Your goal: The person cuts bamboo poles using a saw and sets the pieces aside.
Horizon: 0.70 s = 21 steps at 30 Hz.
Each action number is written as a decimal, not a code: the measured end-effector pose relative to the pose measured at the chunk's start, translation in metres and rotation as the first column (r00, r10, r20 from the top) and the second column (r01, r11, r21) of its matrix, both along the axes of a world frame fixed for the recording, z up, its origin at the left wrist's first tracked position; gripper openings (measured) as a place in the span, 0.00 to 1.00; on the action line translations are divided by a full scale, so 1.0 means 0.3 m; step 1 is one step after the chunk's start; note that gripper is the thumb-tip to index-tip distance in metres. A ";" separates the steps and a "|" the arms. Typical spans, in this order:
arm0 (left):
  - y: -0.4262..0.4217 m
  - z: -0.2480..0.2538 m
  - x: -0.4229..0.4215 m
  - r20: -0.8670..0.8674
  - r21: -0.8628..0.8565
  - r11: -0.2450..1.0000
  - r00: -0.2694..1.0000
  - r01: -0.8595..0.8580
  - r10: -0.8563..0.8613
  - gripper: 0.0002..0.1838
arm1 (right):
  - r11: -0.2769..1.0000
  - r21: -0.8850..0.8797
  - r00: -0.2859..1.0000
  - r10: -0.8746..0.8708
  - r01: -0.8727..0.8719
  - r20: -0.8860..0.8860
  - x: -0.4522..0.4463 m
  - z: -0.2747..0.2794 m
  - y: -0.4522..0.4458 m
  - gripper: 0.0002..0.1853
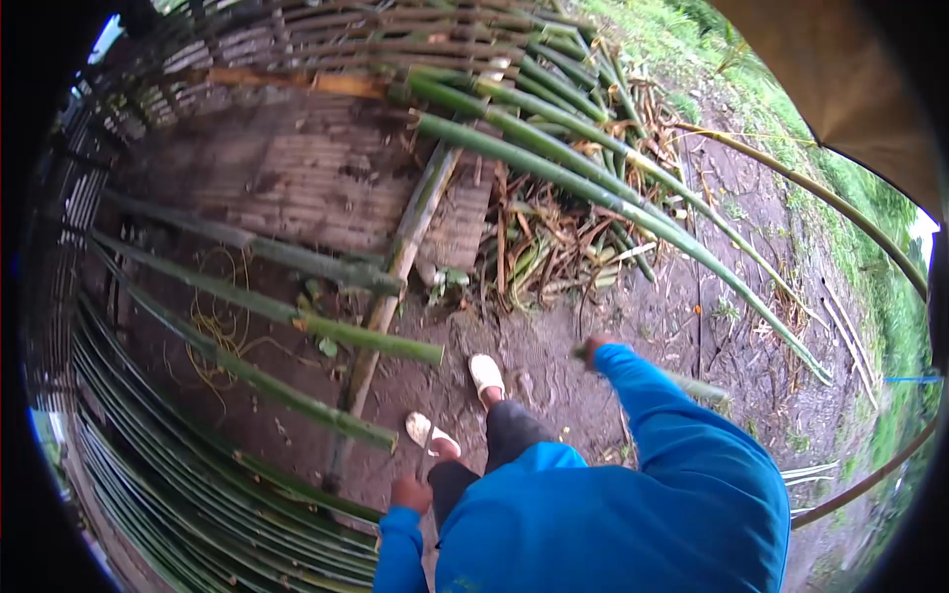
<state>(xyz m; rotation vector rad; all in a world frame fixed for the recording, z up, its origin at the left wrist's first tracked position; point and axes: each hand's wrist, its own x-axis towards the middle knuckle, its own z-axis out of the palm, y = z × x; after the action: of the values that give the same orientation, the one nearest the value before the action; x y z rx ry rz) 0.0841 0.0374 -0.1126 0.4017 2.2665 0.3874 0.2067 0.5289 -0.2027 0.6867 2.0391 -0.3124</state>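
My right hand is closed round a short green bamboo pole. One end of the pole shows just past my fingers, and the other comes out behind my blue sleeve. Low by my left leg, my left hand is a fist around a thin blade-like thing. It reaches up towards my shoe, and its exact kind is unclear. Left of my feet, cut bamboo poles lie with their ends across a wooden beam.
Long green bamboo poles lean over a heap of dry leaves and husks. Many stacked poles fill the lower left. A slatted platform stands ahead, and yellow cord lies on the muddy ground. A brown sheet hangs upper right.
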 end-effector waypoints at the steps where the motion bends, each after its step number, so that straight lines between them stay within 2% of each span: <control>1: -0.056 -0.022 0.041 0.010 -0.075 0.997 1.000 -0.011 0.012 0.12 | 0.981 0.185 0.996 -0.074 0.063 0.053 -0.037 0.089 0.115 0.20; 2: -0.082 -0.010 0.063 0.034 -0.152 0.988 0.999 0.015 -0.010 0.12 | 0.951 0.258 0.984 -0.151 0.170 -0.093 -0.104 0.225 0.218 0.19; 3: -0.104 0.005 0.086 0.062 -0.230 0.972 0.998 0.040 -0.027 0.12 | 0.912 0.369 0.975 -0.110 0.177 -0.196 -0.176 0.309 0.332 0.17; 4: -0.142 -0.011 0.116 0.070 -0.246 0.968 0.997 0.049 -0.033 0.13 | 0.886 0.421 0.897 0.014 0.194 -0.443 -0.244 0.335 0.454 0.15; 5: -0.160 -0.023 0.128 0.079 -0.266 0.962 0.996 0.055 -0.035 0.13 | 0.823 0.565 0.940 0.141 0.064 -0.312 -0.396 0.504 0.498 0.13; 6: -0.144 -0.002 0.117 0.099 -0.265 0.963 0.995 0.054 -0.029 0.13 | 0.663 0.745 0.817 0.392 0.067 -0.422 -0.490 0.582 0.552 0.11; 7: -0.129 0.046 0.111 0.121 -0.264 0.963 0.992 0.052 -0.020 0.13 | 0.620 0.763 0.667 0.490 0.185 -0.560 -0.605 0.583 0.675 0.11; 8: -0.116 0.070 0.108 0.144 -0.265 0.963 0.990 0.048 -0.010 0.13 | 0.776 0.615 0.749 0.324 0.139 -0.578 -0.748 0.775 0.691 0.13; 10: -0.127 0.025 0.110 0.110 -0.263 0.963 0.993 0.058 -0.030 0.13 | 0.742 0.608 0.471 0.445 0.283 -0.762 -0.863 0.991 0.616 0.22; 12: -0.141 0.033 0.130 0.079 -0.252 0.967 0.997 0.034 -0.015 0.13 | 0.619 0.525 0.362 0.381 0.584 -0.851 -0.902 0.946 0.622 0.33; 14: -0.108 0.057 0.131 0.018 -0.207 0.977 0.998 -0.058 0.063 0.11 | 0.634 0.467 0.513 0.127 0.616 -0.849 -0.870 0.810 0.619 0.39; 15: -0.112 0.064 0.141 -0.012 -0.144 0.985 0.995 -0.096 0.095 0.11 | 0.731 0.429 0.668 -0.049 0.531 -0.742 -0.843 0.781 0.564 0.37; 16: -0.120 0.071 0.164 -0.035 -0.082 0.987 0.990 -0.136 0.133 0.11 | 0.807 0.395 0.743 -0.078 0.439 -0.665 -0.812 0.601 0.585 0.34; 17: -0.130 0.078 0.188 -0.058 -0.020 0.983 0.982 -0.183 0.182 0.11 | 0.784 0.482 0.632 0.152 0.391 -0.760 -0.736 0.391 0.521 0.31; 18: -0.148 0.091 0.210 -0.034 0.029 0.974 0.974 -0.225 0.226 0.11 | 0.873 0.425 0.775 0.092 0.240 -0.625 -0.708 0.084 0.562 0.28; 19: -0.175 0.116 0.238 -0.008 0.067 0.956 0.958 -0.287 0.288 0.12 | 0.955 0.266 0.866 0.020 0.132 -0.500 -0.668 0.067 0.409 0.27; 20: -0.204 0.156 0.288 0.018 0.093 0.924 0.928 -0.371 0.371 0.14 | 0.958 0.263 0.832 0.235 -0.112 -0.503 -0.623 0.004 0.259 0.34; 21: -0.212 0.248 0.315 0.010 0.114 0.905 0.912 -0.409 0.411 0.15 | 0.988 0.040 0.898 0.154 -0.150 -0.412 -0.620 0.055 0.075 0.37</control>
<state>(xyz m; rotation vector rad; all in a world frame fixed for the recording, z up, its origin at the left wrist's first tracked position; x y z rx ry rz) 0.1785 -0.0261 -0.0382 -0.0249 2.3438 0.7333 0.0207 0.5514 -0.1864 0.4875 2.4845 -0.3845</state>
